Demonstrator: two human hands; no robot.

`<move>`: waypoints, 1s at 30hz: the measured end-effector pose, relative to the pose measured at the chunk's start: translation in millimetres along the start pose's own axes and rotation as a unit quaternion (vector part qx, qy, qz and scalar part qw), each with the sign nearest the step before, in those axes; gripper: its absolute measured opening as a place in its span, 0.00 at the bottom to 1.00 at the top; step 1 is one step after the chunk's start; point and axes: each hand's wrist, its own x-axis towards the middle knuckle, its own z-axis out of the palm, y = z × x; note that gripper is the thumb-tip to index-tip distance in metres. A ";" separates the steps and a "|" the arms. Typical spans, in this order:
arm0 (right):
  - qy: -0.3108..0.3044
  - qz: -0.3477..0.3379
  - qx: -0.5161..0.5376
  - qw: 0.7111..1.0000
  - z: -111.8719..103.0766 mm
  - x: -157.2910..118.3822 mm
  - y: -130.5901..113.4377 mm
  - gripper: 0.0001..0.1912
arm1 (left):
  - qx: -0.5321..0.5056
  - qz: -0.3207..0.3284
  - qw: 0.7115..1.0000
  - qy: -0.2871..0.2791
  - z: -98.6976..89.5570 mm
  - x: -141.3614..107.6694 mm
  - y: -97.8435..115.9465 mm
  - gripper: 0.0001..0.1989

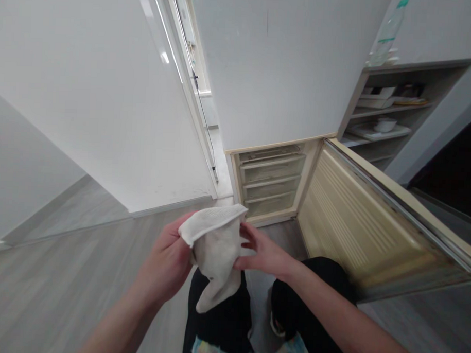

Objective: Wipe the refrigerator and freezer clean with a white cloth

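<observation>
A whitish cloth [217,248] hangs in folds between my two hands, above my dark trouser legs. My left hand [174,257] grips its left side, with the fingers partly hidden behind the fabric. On the other side my right hand [254,249] pinches the cloth between thumb and curled fingers. Beyond the hands stands an open freezer compartment [272,180] with several pale drawers. Its cream door [346,211] is swung out to the right, next to my right forearm.
A white sliding door panel [107,100] with a narrow gap rises at the left. Shelves [400,107] at the right hold boxes and a bowl, with a plastic bottle [387,35] on top. Grey wood-look flooring [80,289] runs below.
</observation>
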 end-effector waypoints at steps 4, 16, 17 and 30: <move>-0.115 0.083 0.152 0.978 -3.5 -3.3 -5.8 0.37 | -0.002 0.001 0.998 0.065 -15.1 10.6 -2.8 0.27; 0.179 0.058 0.032 0.982 -20.3 -11.3 -9.8 0.38 | 0.005 -0.193 0.981 0.029 -40.5 19.2 -46.3 0.51; 0.183 0.048 -0.017 0.982 -24.5 -13.0 -10.2 0.39 | -0.010 -0.198 0.979 0.036 -40.3 21.1 -52.2 0.48; 0.156 0.022 -0.440 0.884 -156.4 -52.0 -7.0 0.25 | 0.560 -0.161 0.809 -0.076 -47.1 -20.3 -191.6 0.25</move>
